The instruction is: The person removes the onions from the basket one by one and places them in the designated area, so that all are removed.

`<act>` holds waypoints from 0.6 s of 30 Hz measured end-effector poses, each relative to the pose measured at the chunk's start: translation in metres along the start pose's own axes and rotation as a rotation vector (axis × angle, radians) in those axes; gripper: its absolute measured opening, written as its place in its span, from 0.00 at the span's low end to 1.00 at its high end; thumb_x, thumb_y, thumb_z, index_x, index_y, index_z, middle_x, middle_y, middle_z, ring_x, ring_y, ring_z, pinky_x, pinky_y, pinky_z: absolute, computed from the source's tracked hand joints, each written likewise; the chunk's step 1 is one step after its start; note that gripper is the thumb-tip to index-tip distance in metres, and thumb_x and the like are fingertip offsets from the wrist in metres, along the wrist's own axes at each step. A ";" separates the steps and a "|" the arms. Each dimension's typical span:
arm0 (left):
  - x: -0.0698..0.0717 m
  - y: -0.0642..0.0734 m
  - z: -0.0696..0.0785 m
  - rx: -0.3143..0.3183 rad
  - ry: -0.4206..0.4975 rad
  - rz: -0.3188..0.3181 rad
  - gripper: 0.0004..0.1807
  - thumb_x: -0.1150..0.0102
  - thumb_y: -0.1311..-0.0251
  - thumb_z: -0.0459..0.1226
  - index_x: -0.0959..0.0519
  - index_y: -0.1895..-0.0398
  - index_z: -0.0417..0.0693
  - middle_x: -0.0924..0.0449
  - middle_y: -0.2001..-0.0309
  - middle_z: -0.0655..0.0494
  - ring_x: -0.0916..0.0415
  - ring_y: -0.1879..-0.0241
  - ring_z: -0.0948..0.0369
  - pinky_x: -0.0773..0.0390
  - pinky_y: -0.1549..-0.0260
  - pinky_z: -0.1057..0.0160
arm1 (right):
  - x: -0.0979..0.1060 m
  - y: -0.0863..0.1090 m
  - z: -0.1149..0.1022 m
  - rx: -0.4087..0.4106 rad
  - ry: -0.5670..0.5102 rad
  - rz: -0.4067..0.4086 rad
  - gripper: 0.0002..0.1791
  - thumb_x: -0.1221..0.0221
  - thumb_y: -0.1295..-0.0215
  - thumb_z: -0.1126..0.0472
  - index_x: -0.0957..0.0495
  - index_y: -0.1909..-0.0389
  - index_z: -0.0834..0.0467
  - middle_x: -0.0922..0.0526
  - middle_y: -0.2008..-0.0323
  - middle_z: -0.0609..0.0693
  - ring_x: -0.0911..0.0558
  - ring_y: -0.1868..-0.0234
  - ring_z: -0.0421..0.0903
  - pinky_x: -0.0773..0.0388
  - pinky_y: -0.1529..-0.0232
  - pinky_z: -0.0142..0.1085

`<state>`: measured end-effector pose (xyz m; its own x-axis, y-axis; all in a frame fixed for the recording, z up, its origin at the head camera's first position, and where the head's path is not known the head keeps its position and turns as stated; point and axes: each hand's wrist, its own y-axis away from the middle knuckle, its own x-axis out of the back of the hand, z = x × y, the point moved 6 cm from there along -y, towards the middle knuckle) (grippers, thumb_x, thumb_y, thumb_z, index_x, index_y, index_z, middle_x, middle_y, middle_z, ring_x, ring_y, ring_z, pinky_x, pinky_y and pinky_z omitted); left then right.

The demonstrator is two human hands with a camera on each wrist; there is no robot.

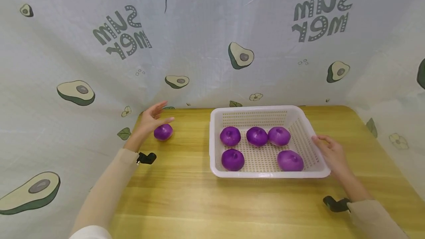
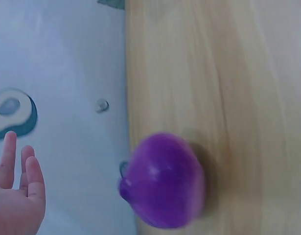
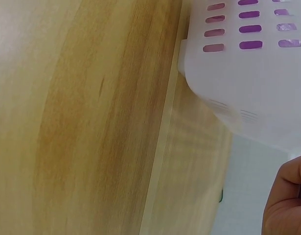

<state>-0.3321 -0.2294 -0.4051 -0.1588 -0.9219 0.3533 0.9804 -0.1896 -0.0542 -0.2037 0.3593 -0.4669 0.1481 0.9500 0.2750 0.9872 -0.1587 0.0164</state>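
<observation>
My left hand [image 1: 151, 120] hovers beside a lone purple onion [image 1: 163, 132] on the table's left side, fingers spread and apart from it. In the left wrist view, that onion [image 2: 165, 181] lies close to the table edge, its pointed tip towards the wall, while the fingers [image 2: 35, 178] show off to one side. My right hand [image 1: 332, 154] grips the right rim of a white plastic basket [image 1: 265, 175]. Several purple onions [image 1: 232, 159] sit inside it, spaced over the slotted bottom. The right wrist view shows the basket's slotted side wall [image 3: 248, 73] and curled fingers [image 3: 287, 191].
A wood-grain table [image 1: 186, 202] carries everything. Behind it and at both sides hangs a pale sheet [image 1: 206, 21] printed with avocados and lettering. Black wrist devices [image 1: 147, 158] are strapped at both sleeves.
</observation>
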 end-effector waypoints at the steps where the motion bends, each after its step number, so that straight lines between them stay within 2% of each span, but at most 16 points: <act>1: -0.004 -0.002 0.005 -0.013 0.003 -0.014 0.44 0.26 0.44 0.42 0.36 0.25 0.55 0.38 0.26 0.51 0.43 0.28 0.50 0.46 0.28 0.48 | 0.000 0.000 0.000 0.002 0.003 0.001 0.03 0.47 0.24 0.51 0.26 0.55 0.41 0.16 0.71 0.34 0.14 0.73 0.40 0.16 0.76 0.38; 5: -0.021 -0.009 0.029 -0.075 0.030 -0.072 0.42 0.26 0.44 0.35 0.35 0.26 0.51 0.37 0.27 0.50 0.41 0.29 0.48 0.45 0.29 0.46 | 0.000 0.001 -0.001 -0.006 -0.006 0.004 0.03 0.46 0.24 0.50 0.26 0.55 0.41 0.16 0.71 0.34 0.14 0.73 0.40 0.15 0.75 0.39; 10: -0.049 -0.016 0.057 -0.147 0.045 -0.160 0.40 0.27 0.45 0.31 0.32 0.28 0.47 0.34 0.28 0.50 0.37 0.31 0.50 0.39 0.31 0.50 | 0.001 0.002 0.000 -0.004 0.019 0.014 0.07 0.46 0.24 0.49 0.26 0.53 0.46 0.17 0.71 0.34 0.15 0.73 0.39 0.15 0.75 0.39; 18: -0.109 -0.023 0.093 -0.242 -0.003 -0.326 0.39 0.25 0.48 0.32 0.29 0.31 0.48 0.31 0.31 0.52 0.34 0.34 0.54 0.35 0.33 0.51 | 0.002 0.001 0.001 0.004 0.011 0.025 0.06 0.46 0.25 0.49 0.26 0.54 0.45 0.17 0.71 0.34 0.14 0.72 0.40 0.15 0.74 0.40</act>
<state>-0.3264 -0.0930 -0.3554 -0.4564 -0.7994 0.3907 0.8228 -0.5463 -0.1565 -0.2022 0.3611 -0.4675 0.1725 0.9426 0.2861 0.9833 -0.1817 0.0057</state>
